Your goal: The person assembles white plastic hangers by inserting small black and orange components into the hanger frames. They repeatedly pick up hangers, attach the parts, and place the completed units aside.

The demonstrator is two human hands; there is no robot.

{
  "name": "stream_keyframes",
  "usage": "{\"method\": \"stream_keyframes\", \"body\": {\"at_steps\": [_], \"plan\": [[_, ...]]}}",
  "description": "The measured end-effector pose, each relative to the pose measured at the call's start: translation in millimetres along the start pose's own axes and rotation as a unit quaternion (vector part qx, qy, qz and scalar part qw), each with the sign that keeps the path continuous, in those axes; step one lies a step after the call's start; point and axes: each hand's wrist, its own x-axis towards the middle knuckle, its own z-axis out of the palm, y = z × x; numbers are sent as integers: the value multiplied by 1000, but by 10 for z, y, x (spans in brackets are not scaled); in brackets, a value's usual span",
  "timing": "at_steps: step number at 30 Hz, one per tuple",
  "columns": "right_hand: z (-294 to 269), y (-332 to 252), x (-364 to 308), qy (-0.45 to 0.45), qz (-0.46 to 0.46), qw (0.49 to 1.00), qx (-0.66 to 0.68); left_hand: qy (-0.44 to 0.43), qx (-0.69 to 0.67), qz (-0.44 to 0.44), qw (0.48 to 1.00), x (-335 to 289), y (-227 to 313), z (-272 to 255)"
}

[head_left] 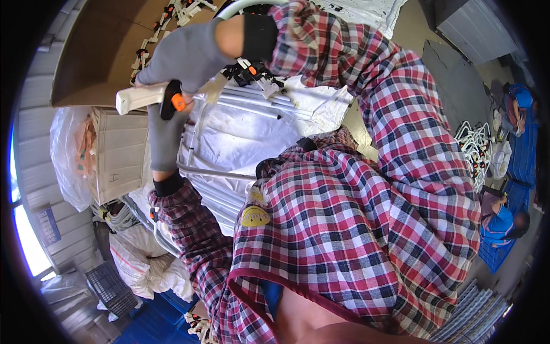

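Both my hands wear grey gloves and meet at the upper left around a cream plastic fitting (137,98) with a black collar and an orange tab. My right hand (186,54) comes over it from above, its fingers closed on the fitting. From below, my left hand (166,137) grips the same piece, partly hidden behind it. A pale, blurred part (215,87) shows beside the right hand; I cannot make out what it is. Just right of the hands lie black and cream fittings with orange tabs (252,71), above several white tubes (252,102).
A large cardboard box (91,51) at the upper left has similar fittings (143,54) along its edge. Below it stands a pale crate (123,152). White sheeting (252,135) lies under the tubes. White sacks (140,258) sit lower left. Two people (499,221) in blue are far right, near white frames (474,152).
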Motion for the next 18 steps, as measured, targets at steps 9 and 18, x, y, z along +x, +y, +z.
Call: {"method": "stream_keyframes", "body": {"at_steps": [9, 18], "plan": [[1218, 2030, -1880, 141, 373, 916, 47, 130, -32, -48, 990, -350, -851, -756], [3026, 2057, -2648, 102, 522, 844, 74, 284, 8, -168, 944, -1048, -1298, -1125]]}}
